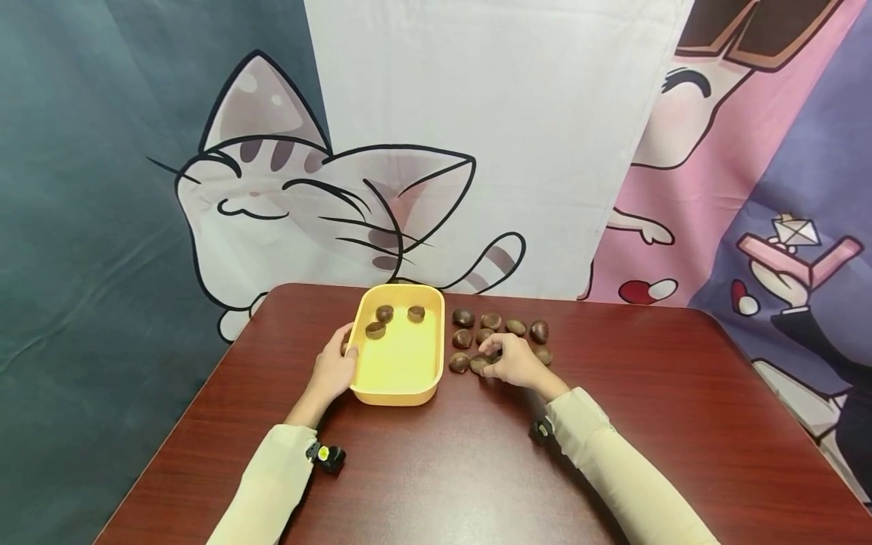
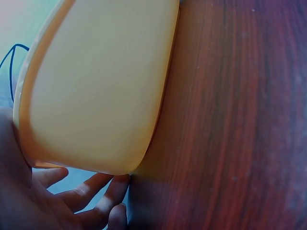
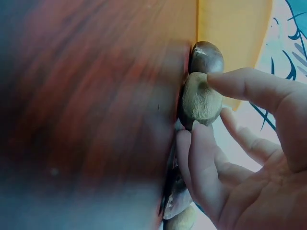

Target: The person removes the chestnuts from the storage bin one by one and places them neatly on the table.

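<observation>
A yellow plastic tray (image 1: 395, 397) stands on the table with three brown chestnuts (image 1: 384, 313) inside, near its far end. My left hand (image 1: 335, 369) grips the tray's left side, thumb at the rim; in the left wrist view its fingers (image 2: 86, 191) touch the outer wall. Right of the tray, several chestnuts (image 1: 464, 317) lie in loose rows. My right hand (image 1: 516, 365) reaches over the near row and pinches a chestnut (image 3: 200, 99) between thumb and fingers, its pale side showing. Another chestnut (image 3: 207, 56) sits right beside it. The hand partly hides some of the others.
The dark red wooden table (image 1: 436, 477) extends toward me and to both sides. Behind its far edge hangs a cloth backdrop (image 1: 490, 113) printed with a cartoon cat and figures. A small black camera (image 1: 327, 456) is strapped at the left wrist.
</observation>
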A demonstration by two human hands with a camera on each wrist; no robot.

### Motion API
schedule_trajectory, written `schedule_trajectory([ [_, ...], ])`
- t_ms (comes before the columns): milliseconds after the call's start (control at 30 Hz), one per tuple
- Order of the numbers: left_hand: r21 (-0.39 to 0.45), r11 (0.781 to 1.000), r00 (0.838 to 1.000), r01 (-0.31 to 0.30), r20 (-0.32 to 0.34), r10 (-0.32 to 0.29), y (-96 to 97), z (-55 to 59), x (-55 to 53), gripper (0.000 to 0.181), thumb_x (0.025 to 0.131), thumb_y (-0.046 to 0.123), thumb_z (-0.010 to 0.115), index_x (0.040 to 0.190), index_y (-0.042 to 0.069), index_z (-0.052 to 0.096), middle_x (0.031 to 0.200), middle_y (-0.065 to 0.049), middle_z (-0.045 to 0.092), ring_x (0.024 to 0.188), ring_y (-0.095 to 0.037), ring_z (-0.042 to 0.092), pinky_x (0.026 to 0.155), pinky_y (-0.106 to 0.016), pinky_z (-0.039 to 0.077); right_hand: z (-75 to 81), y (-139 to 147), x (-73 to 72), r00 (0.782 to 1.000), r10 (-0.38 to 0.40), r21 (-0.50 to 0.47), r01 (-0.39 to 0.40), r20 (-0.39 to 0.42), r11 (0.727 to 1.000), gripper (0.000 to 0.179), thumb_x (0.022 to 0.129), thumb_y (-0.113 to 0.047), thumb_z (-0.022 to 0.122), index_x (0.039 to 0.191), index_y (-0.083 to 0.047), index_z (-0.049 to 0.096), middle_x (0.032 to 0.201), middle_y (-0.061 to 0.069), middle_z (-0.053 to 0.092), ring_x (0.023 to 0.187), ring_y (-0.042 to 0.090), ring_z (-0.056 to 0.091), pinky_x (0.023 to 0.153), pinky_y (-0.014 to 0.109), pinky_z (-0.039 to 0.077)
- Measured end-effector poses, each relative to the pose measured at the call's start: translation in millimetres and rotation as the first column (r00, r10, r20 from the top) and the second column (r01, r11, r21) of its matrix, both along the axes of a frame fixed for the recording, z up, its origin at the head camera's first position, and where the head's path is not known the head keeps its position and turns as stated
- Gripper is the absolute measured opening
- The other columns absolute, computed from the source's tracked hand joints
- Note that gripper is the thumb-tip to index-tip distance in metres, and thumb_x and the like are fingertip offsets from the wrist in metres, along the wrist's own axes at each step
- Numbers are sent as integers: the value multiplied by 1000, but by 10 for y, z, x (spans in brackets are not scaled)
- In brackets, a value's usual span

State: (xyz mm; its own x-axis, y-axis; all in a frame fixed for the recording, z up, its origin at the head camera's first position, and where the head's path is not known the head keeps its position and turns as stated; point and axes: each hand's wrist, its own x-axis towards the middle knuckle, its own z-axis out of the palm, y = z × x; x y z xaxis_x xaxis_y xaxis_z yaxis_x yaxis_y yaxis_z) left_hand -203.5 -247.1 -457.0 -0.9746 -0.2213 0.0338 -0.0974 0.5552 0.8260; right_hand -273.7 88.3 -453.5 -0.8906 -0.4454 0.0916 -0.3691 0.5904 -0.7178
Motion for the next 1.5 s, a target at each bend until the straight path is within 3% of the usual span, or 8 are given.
schedule_trajectory([
  [167,-2,1000,1000,2,4,-2,-4,-9,-8,50,103,18,43,152,16,37,119,-17,67,84,-23,68,77,-39,51,59,-42,-1,999,0,-14,0,-33,1000,29,75,-6,79,102,-2,69,96,11,71,96,27,66,82,40,51],
  [400,0,1000,1000,-2,13,2,9,13,-5,50,103,18,43,153,17,37,121,-17,67,85,-23,68,78,-41,52,239,-229,0,999,-26,-56,25,-19,998,34,82,-11,74,114,-4,67,106,13,72,97,28,67,81,41,52],
  [733,1,1000,1000,-1,12,1,-2,-6,-16,50,103,19,43,153,17,36,120,-16,67,85,-23,67,78,-40,52,433,-861,37,997,-51,-192,39,-54,981,39,84,-12,73,122,-4,65,117,16,69,99,31,69,81,39,56],
  [967,0,1000,1000,-1,-3,1,-6,-15,3,50,103,16,43,152,15,37,119,-18,67,83,-23,68,76,-39,52,385,-1307,41,999,36,-229,-27,33,973,42,84,-11,74,124,-4,64,122,21,66,102,33,68,81,34,56],
  [1133,-3,1000,1000,-7,-3,7,-4,-19,2,50,102,15,44,152,16,38,118,-17,68,82,-23,68,76,-39,52,367,-1535,6,996,58,-183,-45,66,982,47,84,-14,76,127,-2,62,123,23,65,107,34,65,85,36,54],
  [1300,7,1000,1000,5,11,-5,-1,-15,-10,50,103,17,44,153,17,37,119,-16,68,85,-23,68,77,-41,53,290,-1708,-33,995,40,-136,-28,89,990,47,84,-19,75,126,-2,62,122,21,65,110,34,62,87,40,52],
  [1500,7,1000,1000,8,24,-8,2,3,-18,51,103,17,44,153,18,36,121,-16,67,85,-22,69,78,-41,53,92,-1839,-91,995,-20,-107,30,97,994,52,85,-25,77,128,-3,61,122,19,64,113,33,61,91,40,50],
])
